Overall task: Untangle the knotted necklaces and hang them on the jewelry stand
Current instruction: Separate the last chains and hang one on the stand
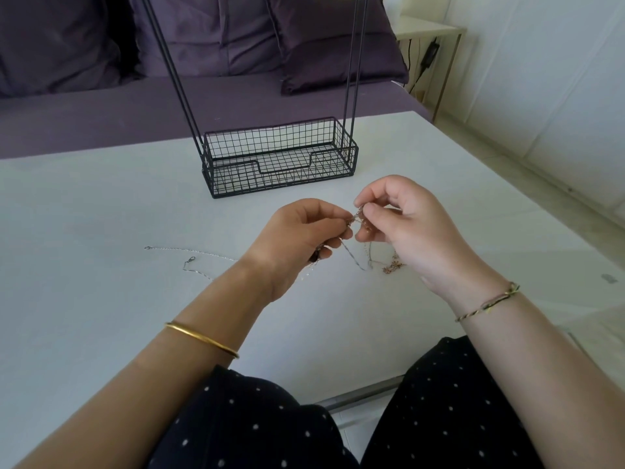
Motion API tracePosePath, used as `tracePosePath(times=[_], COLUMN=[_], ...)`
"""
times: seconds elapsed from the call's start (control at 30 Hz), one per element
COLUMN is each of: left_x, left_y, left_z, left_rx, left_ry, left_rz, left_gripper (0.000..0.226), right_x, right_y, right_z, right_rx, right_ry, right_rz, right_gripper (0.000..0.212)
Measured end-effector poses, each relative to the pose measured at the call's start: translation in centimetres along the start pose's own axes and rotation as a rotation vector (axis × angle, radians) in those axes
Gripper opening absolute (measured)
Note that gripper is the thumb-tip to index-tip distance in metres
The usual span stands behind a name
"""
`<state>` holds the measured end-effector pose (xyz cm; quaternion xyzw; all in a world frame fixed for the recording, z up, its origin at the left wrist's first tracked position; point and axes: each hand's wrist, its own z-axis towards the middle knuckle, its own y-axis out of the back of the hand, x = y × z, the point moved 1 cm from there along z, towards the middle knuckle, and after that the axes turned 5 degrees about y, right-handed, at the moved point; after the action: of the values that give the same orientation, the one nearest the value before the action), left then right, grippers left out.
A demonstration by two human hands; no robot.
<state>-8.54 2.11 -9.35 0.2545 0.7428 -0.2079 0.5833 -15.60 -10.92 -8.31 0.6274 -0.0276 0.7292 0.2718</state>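
Knotted necklaces (356, 217) are held up just in front of the jewelry stand (280, 179), pinched on either side by left hand (304, 231) and right hand (406, 228). Strands are best eased apart gently, never tugged taut.

A white table (101, 198) fills the near part of the room, evenly lit by soft daylight. Just behind it runs a purple sofa (101, 110) with three dark purple cushions (209, 35) propped along its back (all rather creased). To the right stands a small pale side table (429, 28), a black power adapter (430, 50) and its cable hanging beneath it. White walls (541, 79) meet a light tiled floor (507, 170).
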Motion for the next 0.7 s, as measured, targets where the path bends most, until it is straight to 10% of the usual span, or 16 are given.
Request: tracePosePath(times=[0.7], left_x=[-0.44], left_y=[-0.32], left_z=[0.00], left_rx=[-0.166], left_ry=[-0.113], left_rz=[0.267], left_gripper=[0.012], right_x=[0.31], right_y=[-0.59], right_z=[0.43], right_rx=[0.033], right_ry=[0.066], right_rz=[-0.359], right_gripper=[0.009])
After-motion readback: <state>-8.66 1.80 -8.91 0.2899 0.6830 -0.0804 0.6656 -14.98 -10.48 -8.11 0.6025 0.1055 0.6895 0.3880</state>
